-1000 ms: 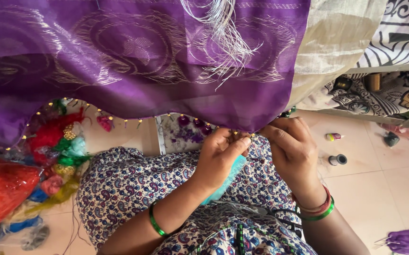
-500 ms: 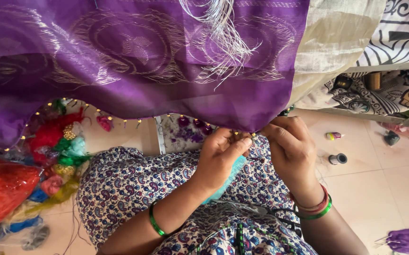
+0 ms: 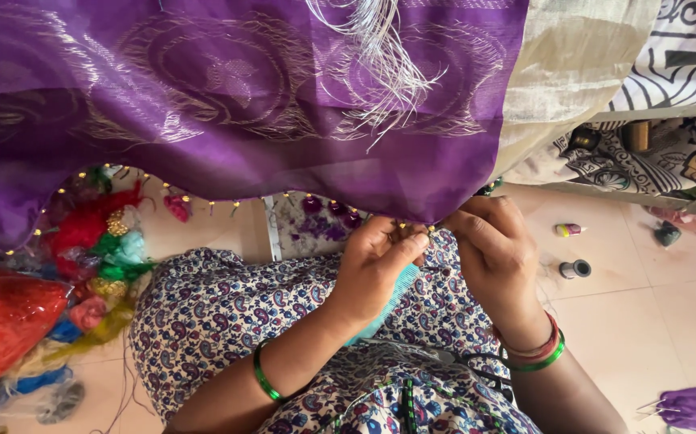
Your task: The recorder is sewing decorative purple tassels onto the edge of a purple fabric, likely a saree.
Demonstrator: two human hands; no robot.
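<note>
Almost nothing has been shifted since the earlier frames: both hands are kept at the same spot on the cloth's lower edge, with only a slight change in the fingers. The purple cloth [image 3: 227,104], woven with pale circular motifs, is draped across the whole upper part of the frame, so that its hem hangs just above the lap and can be worked at close range. The hem is pinched by the left hand [image 3: 376,269] at the lower centre, fingers closed narrowly on the edge near a small gold bead; a teal comb-like tool [image 3: 388,301] is tucked under that palm. The right hand [image 3: 497,257] is closed just beside it on the same edge, though whether a needle or thread is held cannot be told. A row of small beads [image 3: 203,201] is seen along the hem toward the left, as if fixed one by one. A loose silver fringe [image 3: 380,56] hangs at top centre. Coloured tassel material [image 3: 91,241] is heaped at the left within reach, beside a red bag [image 3: 2,321]. A small spool [image 3: 575,268] lies on the floor [image 3: 645,313] at the right.
</note>
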